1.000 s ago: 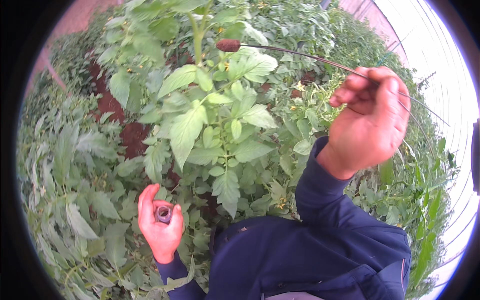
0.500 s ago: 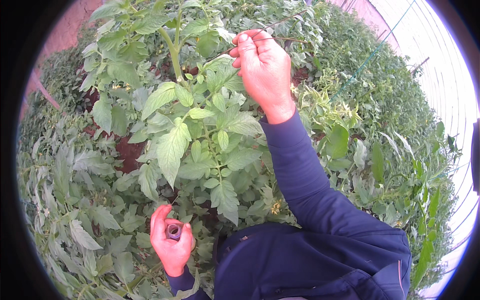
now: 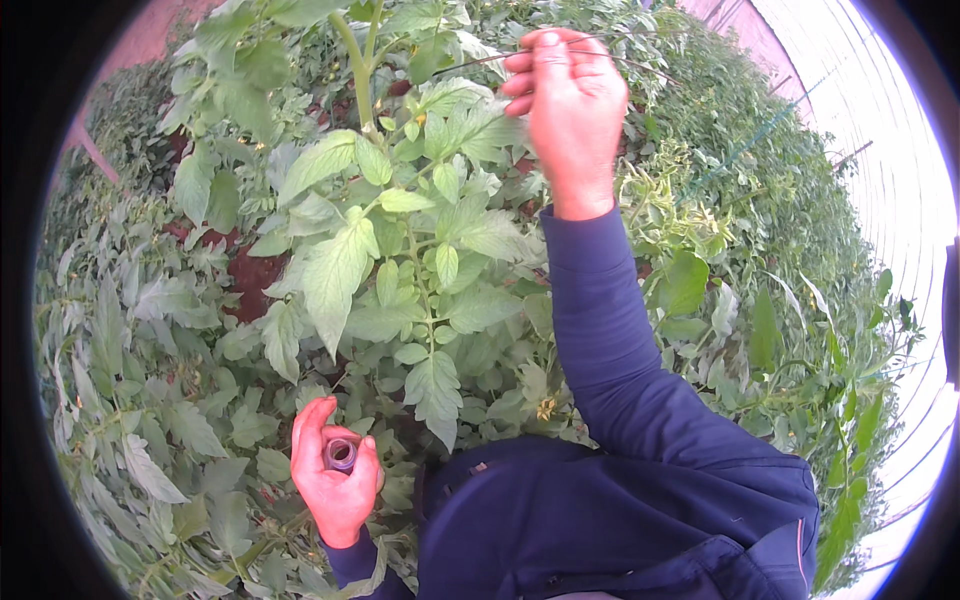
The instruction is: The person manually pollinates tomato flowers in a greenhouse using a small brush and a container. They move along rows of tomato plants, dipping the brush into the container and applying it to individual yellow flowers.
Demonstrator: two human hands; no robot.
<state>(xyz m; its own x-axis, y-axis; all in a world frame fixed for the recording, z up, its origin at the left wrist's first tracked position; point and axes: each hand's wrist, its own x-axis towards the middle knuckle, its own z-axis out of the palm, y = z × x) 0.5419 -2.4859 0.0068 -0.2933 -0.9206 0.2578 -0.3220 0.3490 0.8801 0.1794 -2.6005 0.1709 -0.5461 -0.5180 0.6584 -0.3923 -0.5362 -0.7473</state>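
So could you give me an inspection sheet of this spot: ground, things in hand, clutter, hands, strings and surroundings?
Surface: reddish soil shows in gaps between leaves; no table.
Things in hand: a small dark spool in the left hand; a thin string at the right hand, running to the plant stem.
Clutter: nothing seen.
Hands: left hand low, its grip curled round the spool; right hand raised, fingers closed on the string.
Cables: thin lines cross the foliage at right.
Surroundings: dense green tomato plants all round; pale greenhouse cover at right.
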